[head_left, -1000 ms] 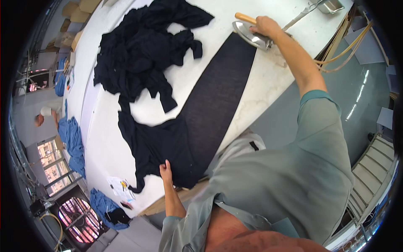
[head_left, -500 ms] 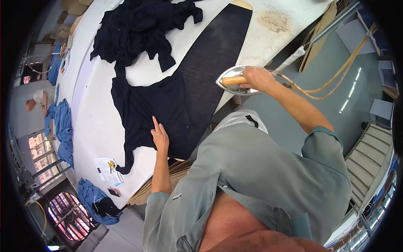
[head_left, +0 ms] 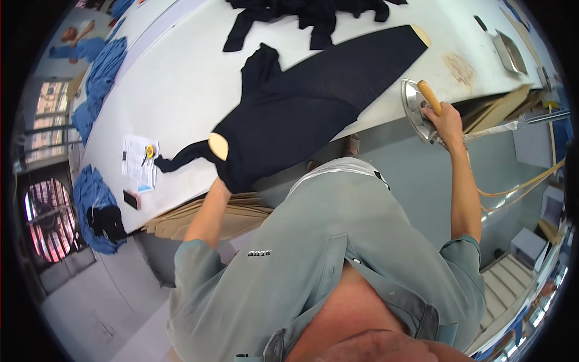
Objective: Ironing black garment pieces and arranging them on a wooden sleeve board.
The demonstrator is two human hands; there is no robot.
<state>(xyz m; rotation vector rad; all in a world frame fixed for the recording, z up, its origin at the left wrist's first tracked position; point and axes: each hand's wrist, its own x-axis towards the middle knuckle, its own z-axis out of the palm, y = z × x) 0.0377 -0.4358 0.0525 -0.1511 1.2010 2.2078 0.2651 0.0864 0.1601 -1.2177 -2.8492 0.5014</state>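
Note:
A dark navy knit garment [head_left: 289,114] lies stretched over a long board on the white table. The board's pale ends show at the far right [head_left: 421,36] and at the garment's left end [head_left: 218,146]. My left hand [head_left: 219,188] is at the garment's near left corner, its fingers hidden by the fabric. One sleeve [head_left: 184,155] trails leftward beside it. Closed around the wooden handle of a metal iron [head_left: 412,108], my right hand [head_left: 447,122] holds it tilted near the table's front edge, apart from the garment.
More navy garments [head_left: 307,15] lie in a heap at the back. Printed papers [head_left: 137,166] with a yellow tape measure [head_left: 149,152] and a phone [head_left: 131,200] rest at left. Flattened cardboard [head_left: 211,218] sits under the table edge. A metal tray [head_left: 509,53] stands far right; hoses [head_left: 525,188] hang there.
My left hand has gone from lying on the fabric to the garment's near left corner. The iron has turned in my right hand. The view has swung, and the board's left end now shows.

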